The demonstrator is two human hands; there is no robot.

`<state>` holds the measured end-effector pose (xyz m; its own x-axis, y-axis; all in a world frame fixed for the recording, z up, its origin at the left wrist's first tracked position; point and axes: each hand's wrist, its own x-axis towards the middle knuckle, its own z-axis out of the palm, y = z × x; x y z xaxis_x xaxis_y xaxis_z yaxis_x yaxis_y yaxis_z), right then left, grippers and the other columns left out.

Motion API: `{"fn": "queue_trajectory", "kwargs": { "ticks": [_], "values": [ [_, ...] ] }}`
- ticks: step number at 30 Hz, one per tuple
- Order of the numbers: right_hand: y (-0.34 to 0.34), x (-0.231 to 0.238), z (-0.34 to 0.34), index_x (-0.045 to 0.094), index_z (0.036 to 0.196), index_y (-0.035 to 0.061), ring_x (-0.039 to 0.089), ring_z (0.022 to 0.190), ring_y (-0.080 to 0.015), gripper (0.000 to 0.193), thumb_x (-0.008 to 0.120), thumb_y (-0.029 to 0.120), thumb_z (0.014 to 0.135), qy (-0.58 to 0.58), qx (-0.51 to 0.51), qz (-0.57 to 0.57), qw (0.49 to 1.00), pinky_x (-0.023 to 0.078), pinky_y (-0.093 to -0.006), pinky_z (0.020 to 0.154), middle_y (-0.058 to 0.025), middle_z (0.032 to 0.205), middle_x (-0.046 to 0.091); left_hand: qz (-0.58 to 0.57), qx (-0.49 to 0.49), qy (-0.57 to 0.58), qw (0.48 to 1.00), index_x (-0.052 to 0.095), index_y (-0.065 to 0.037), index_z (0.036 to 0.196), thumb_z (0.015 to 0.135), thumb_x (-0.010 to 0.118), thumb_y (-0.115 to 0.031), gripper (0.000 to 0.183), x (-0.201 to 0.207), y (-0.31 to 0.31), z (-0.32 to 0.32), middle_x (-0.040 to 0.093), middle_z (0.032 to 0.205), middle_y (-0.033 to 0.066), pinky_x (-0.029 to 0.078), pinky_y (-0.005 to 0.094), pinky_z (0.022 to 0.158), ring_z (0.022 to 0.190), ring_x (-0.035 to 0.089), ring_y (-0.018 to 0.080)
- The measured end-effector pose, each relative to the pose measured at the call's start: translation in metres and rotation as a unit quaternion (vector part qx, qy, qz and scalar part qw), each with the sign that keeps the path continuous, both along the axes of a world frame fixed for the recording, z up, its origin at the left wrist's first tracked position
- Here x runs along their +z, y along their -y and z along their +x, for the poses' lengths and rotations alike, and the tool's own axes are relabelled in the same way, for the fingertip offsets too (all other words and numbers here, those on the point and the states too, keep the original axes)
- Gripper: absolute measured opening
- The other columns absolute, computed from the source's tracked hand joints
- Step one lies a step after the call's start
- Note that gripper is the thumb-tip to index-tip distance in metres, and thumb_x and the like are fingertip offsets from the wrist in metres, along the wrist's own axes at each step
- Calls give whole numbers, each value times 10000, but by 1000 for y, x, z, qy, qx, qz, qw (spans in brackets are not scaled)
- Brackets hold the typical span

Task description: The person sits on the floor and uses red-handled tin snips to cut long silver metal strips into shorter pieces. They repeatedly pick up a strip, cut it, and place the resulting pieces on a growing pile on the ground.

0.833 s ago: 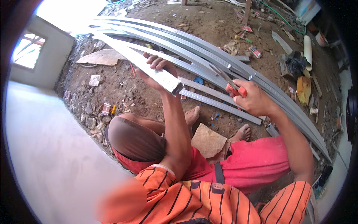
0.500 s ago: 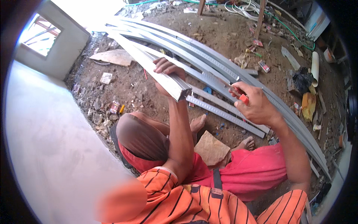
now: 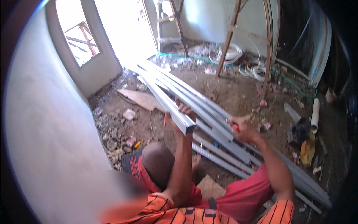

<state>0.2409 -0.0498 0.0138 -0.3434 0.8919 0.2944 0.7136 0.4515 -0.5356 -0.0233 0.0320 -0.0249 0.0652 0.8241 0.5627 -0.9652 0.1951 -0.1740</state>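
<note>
My left hand (image 3: 187, 110) is closed around a long, pale metal channel (image 3: 160, 93), its fingers and thumb on opposite sides. The channel's squared, dark-looking open end points back toward me, while its other end runs off toward the bright doorway. To the right, my right hand (image 3: 247, 131) is closed on a red-handled tool (image 3: 236, 127); only a bit of the handle shows, and the kind of tool cannot be made out. Under and beyond both hands, several more metal channels (image 3: 209, 110) lie lengthwise on the dirt floor.
A pale wall (image 3: 67, 142) runs along my left, with rubble at its foot. Wooden ladder legs (image 3: 228, 41) stand ahead near coiled white hose (image 3: 233, 54). A white pipe (image 3: 315, 114), black bag (image 3: 300, 131) and yellow scrap (image 3: 307, 153) lie at right.
The view has tilted up, bringing the doorway and ladders into sight. Both hands keep their holds. The red-handled tool shows less than before.
</note>
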Motion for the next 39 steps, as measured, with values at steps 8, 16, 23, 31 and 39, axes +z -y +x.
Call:
{"fn": "queue_trajectory", "kwargs": {
  "ticks": [8, 16, 23, 31, 39],
  "values": [
    [47, 24, 0, 545, 995, -27, 593, 798, -348, 283, 568, 58, 726, -20, -14, -2, 1000, 466, -387, 738, -208, 862, 587, -69, -54, 79, 993, 535, -32, 1195, 808, 560, -514, 618, -12, 24, 25, 595, 756, 39, 462, 330, 678, 670, 566, 180],
    [36, 48, -14, 494, 972, 3, 554, 740, -353, 268, 593, 45, 727, 42, 1, 70, 997, 442, -397, 697, -177, 815, 537, -202, 25, -177, 963, 531, -69, 1058, 835, 487, -600, 577, -15, 18, 32, 570, 721, 20, 454, 330, 538, 638, 552, 185],
    [8, 59, -66, 505, 966, 0, 592, 832, -368, 302, 622, 52, 692, -14, 87, 91, 992, 471, -409, 755, -192, 872, 577, -325, 64, -230, 915, 529, -75, 940, 835, 589, -359, 308, 4, 21, 43, 547, 749, 23, 532, 351, 607, 703, 579, 165],
    [-9, 49, -92, 535, 982, -5, 612, 822, -358, 306, 622, 19, 690, -4, 136, 30, 990, 491, -398, 730, -197, 869, 614, -302, -26, -178, 936, 529, -58, 888, 822, 617, -188, 171, 6, 24, 32, 614, 795, 77, 560, 347, 588, 671, 625, 195],
    [-13, 56, -100, 535, 987, 14, 623, 778, -336, 286, 645, 35, 723, 26, 197, 50, 979, 494, -373, 692, -175, 826, 612, -285, -50, -241, 926, 524, -51, 834, 822, 595, -160, 130, -4, 22, 14, 579, 659, 50, 545, 291, 516, 553, 596, 154]
  ]
}}
